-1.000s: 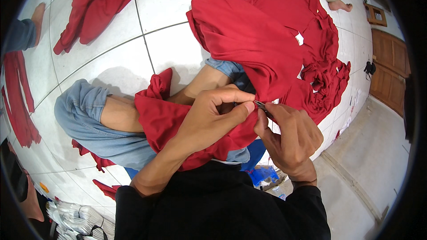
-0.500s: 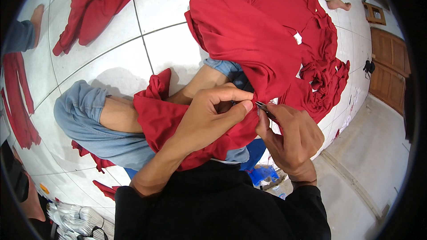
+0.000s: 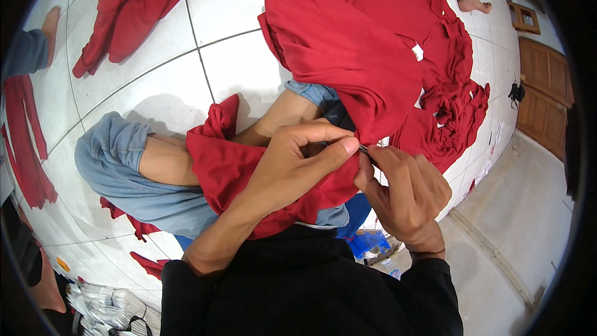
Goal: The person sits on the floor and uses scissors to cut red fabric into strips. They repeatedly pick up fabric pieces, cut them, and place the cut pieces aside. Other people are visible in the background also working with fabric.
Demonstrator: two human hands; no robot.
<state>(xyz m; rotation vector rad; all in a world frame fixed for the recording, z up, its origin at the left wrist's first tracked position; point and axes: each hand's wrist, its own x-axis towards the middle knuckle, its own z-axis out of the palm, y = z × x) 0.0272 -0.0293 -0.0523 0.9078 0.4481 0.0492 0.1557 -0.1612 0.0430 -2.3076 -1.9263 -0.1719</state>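
Note:
My left hand pinches an edge of red cloth between thumb and forefinger. The cloth drapes over my lap and joins the larger spread of red fabric ahead. My right hand is closed around small metal thread snips, mostly hidden by its fingers. Their tips meet the cloth right beside my left thumb. Whether the blades are parted cannot be made out.
A heap of red fabric lies at the right. More red garments are on the white tiled floor. Other people's feet show at the edges. A bundle of whitish items sits at lower left; a blue plastic bag lies by my right forearm.
The snips' tips have moved slightly left and in against my left thumb, and less of the blades shows. My left hand holds nearly still.

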